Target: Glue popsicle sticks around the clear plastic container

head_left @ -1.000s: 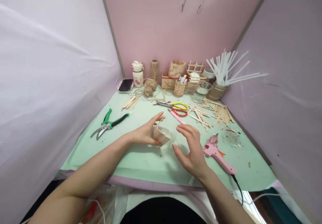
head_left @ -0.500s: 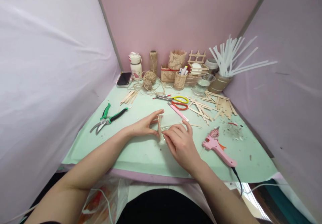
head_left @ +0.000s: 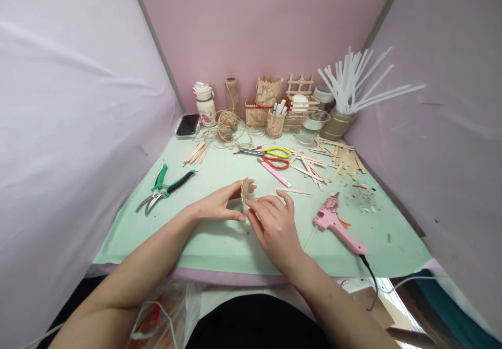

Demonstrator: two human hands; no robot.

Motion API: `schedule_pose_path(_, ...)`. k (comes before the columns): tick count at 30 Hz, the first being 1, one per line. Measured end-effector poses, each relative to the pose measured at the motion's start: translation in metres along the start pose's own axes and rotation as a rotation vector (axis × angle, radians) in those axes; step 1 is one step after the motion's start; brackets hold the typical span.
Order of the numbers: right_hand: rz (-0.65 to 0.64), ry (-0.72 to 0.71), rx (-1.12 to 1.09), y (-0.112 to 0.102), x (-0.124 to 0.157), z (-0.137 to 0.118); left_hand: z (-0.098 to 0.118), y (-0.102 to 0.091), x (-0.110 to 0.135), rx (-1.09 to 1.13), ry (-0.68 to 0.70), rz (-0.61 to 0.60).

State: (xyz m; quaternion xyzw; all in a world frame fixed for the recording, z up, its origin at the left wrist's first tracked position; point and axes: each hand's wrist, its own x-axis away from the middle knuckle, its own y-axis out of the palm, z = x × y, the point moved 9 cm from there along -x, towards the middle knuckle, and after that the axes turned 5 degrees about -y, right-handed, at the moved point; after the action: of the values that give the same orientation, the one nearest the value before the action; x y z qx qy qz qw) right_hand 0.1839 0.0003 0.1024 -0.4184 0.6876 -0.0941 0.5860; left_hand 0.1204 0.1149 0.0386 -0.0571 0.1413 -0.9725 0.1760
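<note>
A small tan panel [head_left: 244, 192], which looks like wood with an uneven edge, stands nearly edge-on above the table's middle. My left hand [head_left: 221, 202] grips it from the left, thumb at its lower end and fingers behind its upper part. From the right, my right hand [head_left: 274, 223] has thumb and forefinger pinched together at the panel's lower edge. Those fingertips hide whether anything else is between them. A loose craft stick [head_left: 296, 191] lies just beyond my right hand. The pink utility knife [head_left: 274, 173] and scissors [head_left: 270, 155] lie farther back.
A pink glue gun [head_left: 339, 226] lies at right, its cord over the front edge. Green-handled pruning shears [head_left: 164, 189] lie at left. Craft sticks [head_left: 309, 167], a twine ball [head_left: 227, 124], a water cup [head_left: 314, 126] and a holder of white glue sticks [head_left: 339, 124] stand or lie behind.
The panel has turned more edge-on, and the clear, shiny part seen beside it is no longer visible. Both hands remain at it. The whole view has shifted slightly.
</note>
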Motion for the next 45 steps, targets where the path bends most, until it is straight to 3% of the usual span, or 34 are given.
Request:
schedule_pose_path(5,0.068,0.030,0.004,-0.001,0.003,-0.002,0.003,0.002,0.001,0.055,0.013,0.002)
schedule_pose_path(12,0.043,0.045,0.002,0.000,0.003,-0.001,0.005,0.000,0.002,-0.027,0.072,0.046)
schedule_pose_path(17,0.046,0.062,0.026,0.001,0.002,-0.001,0.007,-0.003,0.001,0.041,0.127,0.098)
schedule_pose_path(24,0.074,0.072,0.037,0.002,0.002,0.000,0.005,-0.003,-0.004,0.228,0.094,0.181)
schedule_pose_path(29,0.066,0.087,0.052,0.005,0.002,0.002,-0.005,0.002,-0.011,0.433,-0.044,0.228)
schedule_pose_path(34,0.077,0.091,0.038,0.004,0.002,0.003,-0.009,0.008,-0.014,0.515,-0.074,0.216)
schedule_pose_path(37,0.053,0.082,0.012,0.004,0.003,0.003,-0.007,0.006,-0.010,0.427,-0.019,0.124)
schedule_pose_path(40,0.030,0.060,-0.029,0.001,0.003,0.001,-0.007,0.004,-0.005,0.167,0.020,0.035)
schedule_pose_path(45,0.080,0.046,-0.049,-0.018,0.007,0.001,-0.016,0.002,-0.003,-0.109,0.005,0.059)
